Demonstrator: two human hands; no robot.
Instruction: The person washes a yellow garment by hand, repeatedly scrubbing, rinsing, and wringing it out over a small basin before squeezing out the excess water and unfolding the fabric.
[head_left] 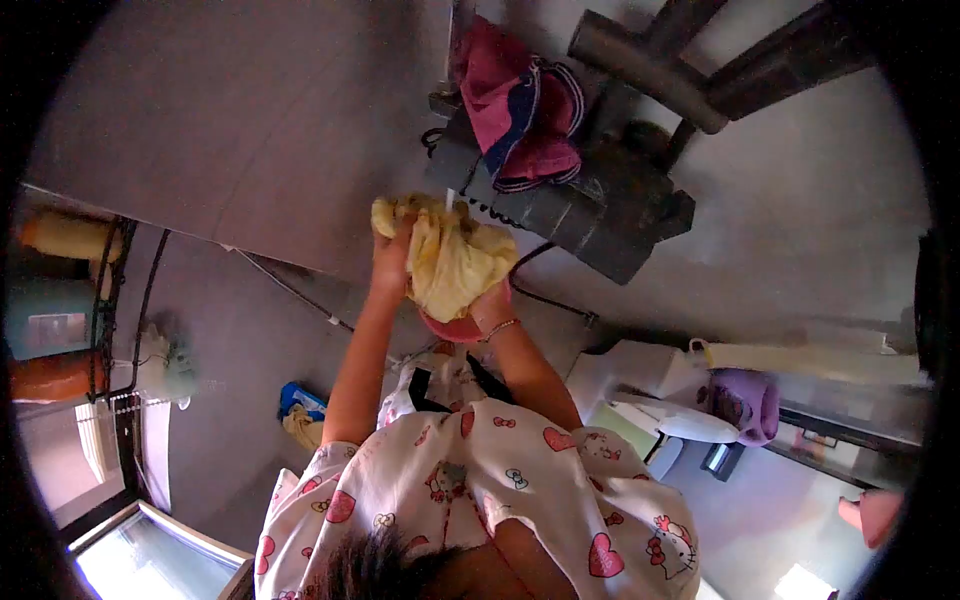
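Observation:
A crumpled yellow cloth (455, 262) is held up in front of my body between both hands. My left hand (393, 258) grips its left side, fingers partly covered by the folds. At the lower right of the cloth, my right hand (490, 305) is closed on it, with most fingers hidden behind the fabric. Below the cloth and between my wrists, part of a pink-red basin (458, 329) shows. A thin white stream or strip touches the cloth's top, beside a dark grey fixture (590, 215).
A pink and navy cloth (515, 110) hangs over the dark fixture. Thick dark pipes (650, 70) stand at the upper right. A wire rack (130, 310) with containers is at the left. A blue packet (302, 400) lies low left, and a purple item (752, 405) is at the right.

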